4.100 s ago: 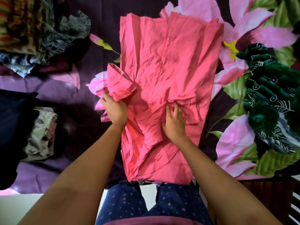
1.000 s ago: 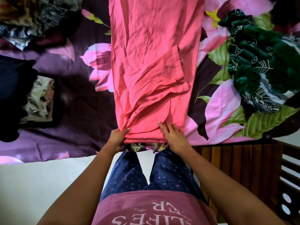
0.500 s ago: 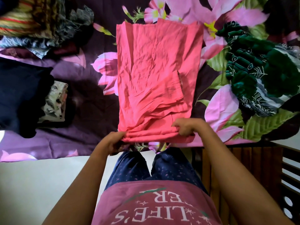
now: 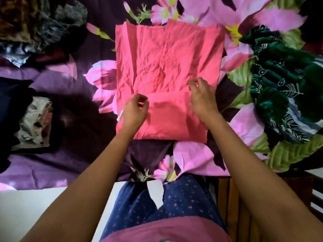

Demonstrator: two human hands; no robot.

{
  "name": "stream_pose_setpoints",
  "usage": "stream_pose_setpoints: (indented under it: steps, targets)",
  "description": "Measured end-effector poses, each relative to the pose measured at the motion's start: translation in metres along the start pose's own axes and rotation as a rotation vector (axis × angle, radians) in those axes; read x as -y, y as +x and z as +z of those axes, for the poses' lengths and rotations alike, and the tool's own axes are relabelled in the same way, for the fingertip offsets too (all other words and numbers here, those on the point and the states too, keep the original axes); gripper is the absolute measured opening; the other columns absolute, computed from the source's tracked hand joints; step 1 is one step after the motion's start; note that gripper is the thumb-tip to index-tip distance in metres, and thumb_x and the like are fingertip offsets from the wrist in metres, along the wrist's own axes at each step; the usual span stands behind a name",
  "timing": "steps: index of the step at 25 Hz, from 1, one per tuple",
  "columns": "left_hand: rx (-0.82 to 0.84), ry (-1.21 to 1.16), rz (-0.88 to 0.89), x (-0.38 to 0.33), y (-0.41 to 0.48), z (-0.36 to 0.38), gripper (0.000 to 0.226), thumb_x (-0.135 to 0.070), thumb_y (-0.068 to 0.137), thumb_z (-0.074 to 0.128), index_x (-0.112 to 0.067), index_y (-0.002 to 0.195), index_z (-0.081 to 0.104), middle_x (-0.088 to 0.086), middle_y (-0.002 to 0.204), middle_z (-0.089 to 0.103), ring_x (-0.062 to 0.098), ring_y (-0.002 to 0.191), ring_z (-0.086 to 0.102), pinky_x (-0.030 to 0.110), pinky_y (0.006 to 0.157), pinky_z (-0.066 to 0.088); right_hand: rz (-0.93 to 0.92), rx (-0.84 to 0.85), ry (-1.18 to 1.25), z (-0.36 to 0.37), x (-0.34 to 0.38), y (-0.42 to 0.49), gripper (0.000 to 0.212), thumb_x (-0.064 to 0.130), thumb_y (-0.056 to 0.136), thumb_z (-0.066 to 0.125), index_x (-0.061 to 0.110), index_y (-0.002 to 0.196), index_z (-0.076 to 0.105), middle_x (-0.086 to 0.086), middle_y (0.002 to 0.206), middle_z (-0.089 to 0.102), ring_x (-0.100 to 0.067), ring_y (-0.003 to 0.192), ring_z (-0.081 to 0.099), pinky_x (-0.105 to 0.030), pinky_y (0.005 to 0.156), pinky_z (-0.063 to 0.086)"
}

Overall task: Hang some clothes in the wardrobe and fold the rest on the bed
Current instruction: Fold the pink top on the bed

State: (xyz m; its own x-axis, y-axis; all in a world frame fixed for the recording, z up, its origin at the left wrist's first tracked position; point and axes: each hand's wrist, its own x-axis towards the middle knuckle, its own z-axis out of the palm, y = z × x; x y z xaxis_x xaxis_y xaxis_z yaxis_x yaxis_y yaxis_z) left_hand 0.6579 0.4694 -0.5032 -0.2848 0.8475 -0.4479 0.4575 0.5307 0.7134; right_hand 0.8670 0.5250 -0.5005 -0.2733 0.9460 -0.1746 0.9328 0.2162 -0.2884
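Note:
A pink garment (image 4: 166, 58) lies flat in the middle of the floral bed sheet (image 4: 78, 119), folded into a long rectangle. Its near end is doubled over onto itself, making a thicker band across the bottom. My left hand (image 4: 135, 112) sits at the left end of that flap with curled fingers pinching the fabric. At the flap's right corner my right hand (image 4: 201, 96) pinches the edge between thumb and fingers. A small white tag (image 4: 120, 115) sticks out beside my left hand.
A crumpled dark green patterned cloth (image 4: 283, 84) lies to the right. At the far left are a dark navy garment (image 4: 10, 102) and a folded pale printed cloth (image 4: 33, 123). A heap of mixed clothes (image 4: 35, 23) fills the top left. A wooden frame (image 4: 232, 198) stands by my right leg.
Both hands lifted the garment's near end from the bed edge and carried it away from me, folding it over the middle. The garment is now shorter.

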Motion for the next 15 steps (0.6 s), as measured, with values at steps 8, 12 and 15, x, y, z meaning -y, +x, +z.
stream_pose_setpoints:
  steps: [8, 12, 15]
  targets:
    - [0.325, 0.688, 0.57, 0.091, -0.043, 0.026, 0.091, -0.064, 0.066, 0.063, -0.015, 0.14, 0.042, 0.011, 0.15, 0.034, 0.03, 0.138, 0.029, 0.055, 0.108, 0.017, -0.051, 0.125, 0.063, 0.084, 0.007, -0.1, 0.053, 0.04, 0.094, 0.046, 0.009, 0.137, 0.049, -0.021, 0.148, 0.035, -0.034, 0.138, 0.033, -0.048, 0.112, 0.027]
    - [0.483, 0.762, 0.496, 0.095, -0.025, 0.026, 0.111, -0.025, 0.059, 0.082, -0.025, 0.147, 0.015, 0.008, 0.156, 0.019, 0.031, 0.142, 0.018, 0.053, 0.11, 0.012, -0.273, 0.131, 0.013, 0.077, -0.008, -0.097, 0.073, 0.05, 0.084, 0.055, 0.008, 0.142, 0.042, -0.026, 0.15, 0.028, -0.038, 0.14, 0.025, -0.051, 0.115, 0.019]
    - [0.484, 0.766, 0.448, 0.083, -0.025, 0.028, 0.094, -0.007, 0.076, 0.063, -0.027, 0.143, 0.0, 0.005, 0.158, 0.009, 0.031, 0.145, 0.009, 0.053, 0.113, 0.007, -0.299, 0.323, -0.177, 0.076, -0.006, -0.098, 0.095, 0.03, 0.068, 0.072, 0.018, 0.148, 0.023, -0.024, 0.153, 0.02, -0.044, 0.14, 0.02, -0.061, 0.112, 0.017]
